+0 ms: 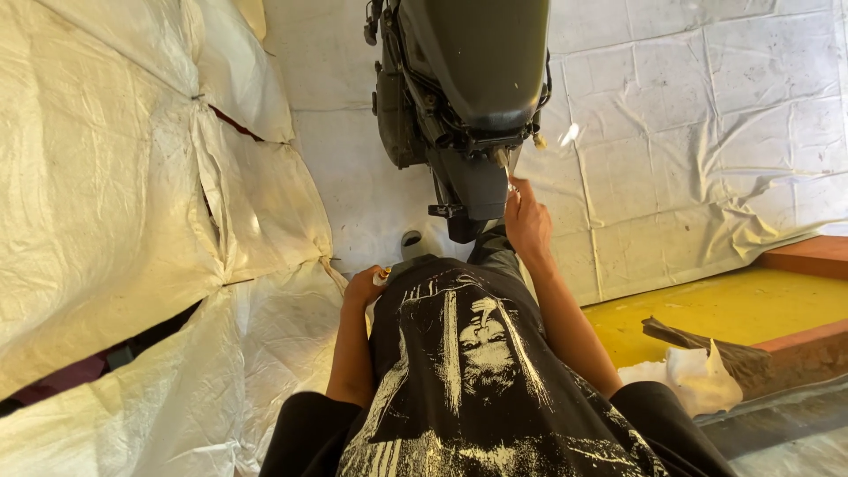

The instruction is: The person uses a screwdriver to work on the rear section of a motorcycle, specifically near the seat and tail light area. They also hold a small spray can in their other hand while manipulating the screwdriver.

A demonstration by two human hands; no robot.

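Note:
A dark olive motorcycle (468,79) stands in front of me on white sheeting, its tank and seat end towards me. My right hand (527,221) reaches up to the area just under the tank, fingertips pinched on a small metal key-like part (511,183). My left hand (364,287) hangs by my hip, closed around a small light-coloured cylindrical object (382,276) with a reddish tip. My black printed shirt (468,371) hides my legs and most of what lies below.
White woven sheeting (115,221) covers the wall on the left and the floor (707,132). At the right are a yellow painted floor patch (724,309), a reddish raised edge (808,256), a dark strip and a crumpled white rag (698,375).

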